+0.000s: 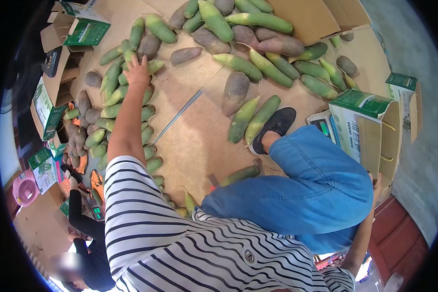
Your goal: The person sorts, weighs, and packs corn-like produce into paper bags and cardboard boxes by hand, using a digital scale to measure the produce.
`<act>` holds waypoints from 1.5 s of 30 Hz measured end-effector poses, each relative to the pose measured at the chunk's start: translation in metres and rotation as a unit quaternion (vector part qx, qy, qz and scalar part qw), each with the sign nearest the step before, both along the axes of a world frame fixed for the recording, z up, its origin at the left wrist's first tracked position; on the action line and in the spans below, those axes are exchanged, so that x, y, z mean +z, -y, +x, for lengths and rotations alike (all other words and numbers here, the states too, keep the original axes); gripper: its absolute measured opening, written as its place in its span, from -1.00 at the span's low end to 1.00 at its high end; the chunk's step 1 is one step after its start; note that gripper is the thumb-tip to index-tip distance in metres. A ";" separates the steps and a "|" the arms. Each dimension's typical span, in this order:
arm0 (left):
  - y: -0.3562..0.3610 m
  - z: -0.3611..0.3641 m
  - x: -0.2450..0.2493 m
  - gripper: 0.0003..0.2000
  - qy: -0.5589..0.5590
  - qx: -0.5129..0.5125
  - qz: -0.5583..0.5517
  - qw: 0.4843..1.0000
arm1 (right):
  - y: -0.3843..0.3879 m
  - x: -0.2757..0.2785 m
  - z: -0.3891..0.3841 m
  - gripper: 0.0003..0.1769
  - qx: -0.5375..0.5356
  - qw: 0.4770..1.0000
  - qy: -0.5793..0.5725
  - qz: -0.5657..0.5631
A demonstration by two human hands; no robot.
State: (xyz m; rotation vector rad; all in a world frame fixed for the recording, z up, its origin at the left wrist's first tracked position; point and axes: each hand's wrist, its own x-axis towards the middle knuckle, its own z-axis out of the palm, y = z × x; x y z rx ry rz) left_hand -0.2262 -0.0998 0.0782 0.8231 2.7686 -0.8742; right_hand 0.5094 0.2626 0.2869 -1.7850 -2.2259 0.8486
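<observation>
My left hand (137, 73) reaches out over the pile at the upper left, fingers spread, on or just above a green radish (154, 66). A dark purple radish (149, 47) lies just beyond its fingertips. At the right, my right hand (376, 185) is beside the lower edge of an open green-and-white carton (360, 127), partly hidden behind my knee. Its fingers are mostly out of sight. Close to that carton stands a scale (324, 127) with a lit display.
Green and purple radishes (277, 68) lie across the cardboard floor (199, 131). My shoe (279, 125) is beside two green ones. More cartons (86, 29) stand at the left and right edges. Another person in black (95, 253) sits at the lower left near a second scale (97, 212).
</observation>
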 end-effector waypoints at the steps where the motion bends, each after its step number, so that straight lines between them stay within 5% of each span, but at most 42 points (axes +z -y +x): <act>1: 0.002 -0.007 -0.003 -0.40 -0.005 0.016 -0.027 1.000 | 0.001 0.001 -0.002 -0.66 -0.004 1.000 0.011 -0.005; 4: 0.002 -0.017 -0.013 -0.51 0.058 0.052 -0.036 0.996 | 0.000 0.004 -0.001 -0.64 -0.044 0.998 0.043 -0.025; 7: 0.007 -0.023 -0.036 -0.64 -0.001 -0.039 -0.057 0.998 | -0.002 -0.006 0.013 -0.63 -0.053 0.998 0.028 0.004; 13: 0.009 -0.024 -0.055 -0.72 -0.027 -0.042 -0.033 0.998 | -0.001 0.002 0.002 -0.64 -0.028 0.999 0.040 -0.018; 20: 0.019 0.001 -0.054 -0.84 -0.079 -0.261 0.061 0.960 | 0.001 0.008 -0.011 -0.67 -0.035 0.998 0.054 -0.017; 24: 0.000 0.086 -0.047 -0.87 0.099 -0.259 0.138 0.951 | -0.001 0.002 -0.004 -0.68 -0.012 0.999 0.032 0.008; 25: -0.007 0.120 -0.051 -0.64 0.188 -0.222 0.180 0.940 | 0.000 0.002 -0.002 -0.68 -0.004 0.999 0.043 0.011; 26: -0.011 0.153 -0.058 -0.78 0.166 -0.311 0.210 0.912 | 0.000 0.002 0.001 -0.68 0.004 0.998 0.054 0.014; 27: -0.013 0.189 -0.078 -0.71 0.212 -0.306 0.297 0.880 | 0.000 0.002 0.002 -0.68 0.010 0.998 0.054 0.021; 29: -0.038 0.244 0.001 -0.64 0.286 -0.157 0.329 0.886 | 0.000 0.001 0.002 -0.69 0.022 0.998 0.043 0.035; 38: -0.044 0.309 0.018 -0.48 0.294 -0.239 0.435 0.817 | -0.018 -0.026 0.042 -0.73 -0.012 0.999 -0.020 0.028; 42: -0.083 0.294 0.067 -0.56 0.240 -0.263 0.536 0.766 | -0.014 -0.020 0.029 -0.77 -0.009 0.999 -0.018 0.026; 45: -0.076 0.256 0.081 -0.57 0.216 -0.220 0.533 0.788 | -0.015 -0.015 0.027 -0.78 -0.012 1.000 -0.007 0.011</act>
